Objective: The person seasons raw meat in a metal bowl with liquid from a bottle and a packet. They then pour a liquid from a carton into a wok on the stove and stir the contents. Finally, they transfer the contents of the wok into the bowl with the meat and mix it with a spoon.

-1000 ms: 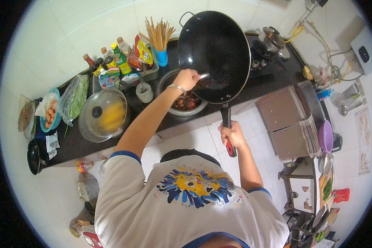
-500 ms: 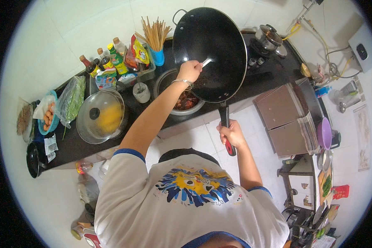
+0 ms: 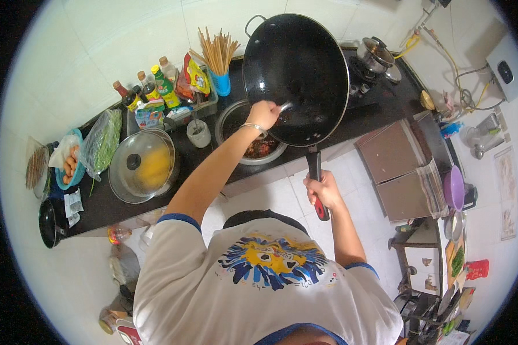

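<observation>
A large black wok (image 3: 305,63) is held up and tilted, its inside facing me, above the right part of a metal pot (image 3: 222,123). My right hand (image 3: 323,188) is closed around the wok's black-and-red handle (image 3: 315,167). My left hand (image 3: 263,114) is closed on a pale, shiny utensil (image 3: 286,106) in front of the wok's inner surface; its kind is not clear. Dark reddish-brown food (image 3: 261,148) lies in the pot, partly hidden by my left forearm and the wok.
Left of the pot are a jar (image 3: 198,133), a glass-lidded pan (image 3: 121,178) with something yellow, bagged greens (image 3: 101,141) and a basket of eggs (image 3: 70,164). Bottles (image 3: 166,86) and a blue chopstick holder (image 3: 221,84) line the wall. A lidded pot (image 3: 376,56) stands far right.
The utensil in my left hand has moved down along the wok's inside. The wok stays tilted over the pot, with my right hand still on its handle. The whole view has shifted slightly.
</observation>
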`<state>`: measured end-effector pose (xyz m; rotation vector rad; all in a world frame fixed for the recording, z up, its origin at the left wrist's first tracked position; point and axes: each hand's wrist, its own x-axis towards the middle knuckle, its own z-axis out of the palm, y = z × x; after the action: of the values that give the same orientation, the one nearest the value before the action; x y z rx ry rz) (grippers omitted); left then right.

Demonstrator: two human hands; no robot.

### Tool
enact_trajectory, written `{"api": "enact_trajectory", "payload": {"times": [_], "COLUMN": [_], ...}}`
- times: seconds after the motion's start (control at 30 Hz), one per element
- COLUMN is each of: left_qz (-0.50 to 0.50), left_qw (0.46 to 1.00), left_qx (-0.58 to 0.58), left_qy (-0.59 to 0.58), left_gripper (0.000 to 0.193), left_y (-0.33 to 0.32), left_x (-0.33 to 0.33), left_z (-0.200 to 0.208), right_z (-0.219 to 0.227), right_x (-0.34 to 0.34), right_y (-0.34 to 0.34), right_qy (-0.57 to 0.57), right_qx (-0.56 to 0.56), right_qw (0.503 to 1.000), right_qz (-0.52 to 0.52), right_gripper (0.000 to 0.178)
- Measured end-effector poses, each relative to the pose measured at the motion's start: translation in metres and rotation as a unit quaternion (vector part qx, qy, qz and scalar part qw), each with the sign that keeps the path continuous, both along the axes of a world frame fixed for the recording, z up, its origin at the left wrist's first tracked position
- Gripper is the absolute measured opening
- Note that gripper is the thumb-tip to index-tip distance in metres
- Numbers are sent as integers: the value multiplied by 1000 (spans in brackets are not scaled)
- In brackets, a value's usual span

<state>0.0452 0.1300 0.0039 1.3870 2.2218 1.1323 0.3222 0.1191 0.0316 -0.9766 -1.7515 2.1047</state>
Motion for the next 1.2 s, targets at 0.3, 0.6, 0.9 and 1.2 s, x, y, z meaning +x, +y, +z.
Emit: {"api": "enact_trajectory", "payload": {"times": [0.3, 0.6, 0.9, 1.2], "left_qz": [2, -35, 1, 23], "left_qw": [1000, 998, 988, 986], "left_qx": [23, 39, -96, -108], "left_qy": [-15, 32, 120, 127], "left_gripper": [31, 27, 25, 25], "left_y": [7, 2, -43, -66], "left_x": [-3, 7, -20, -1], "left_z": [19, 14, -17, -33], "right_z": [-2, -2, -13, -12], "right_x": [3, 2, 3, -1], "right_y": [3, 7, 5, -5], "right_qy": [-4, -19, -60, -63], "right_qx": [4, 25, 82, 86], "right_qw": [1000, 999, 995, 994], "right_qz": [3, -10, -1, 2], "right_gripper": [15, 14, 16, 15]}}
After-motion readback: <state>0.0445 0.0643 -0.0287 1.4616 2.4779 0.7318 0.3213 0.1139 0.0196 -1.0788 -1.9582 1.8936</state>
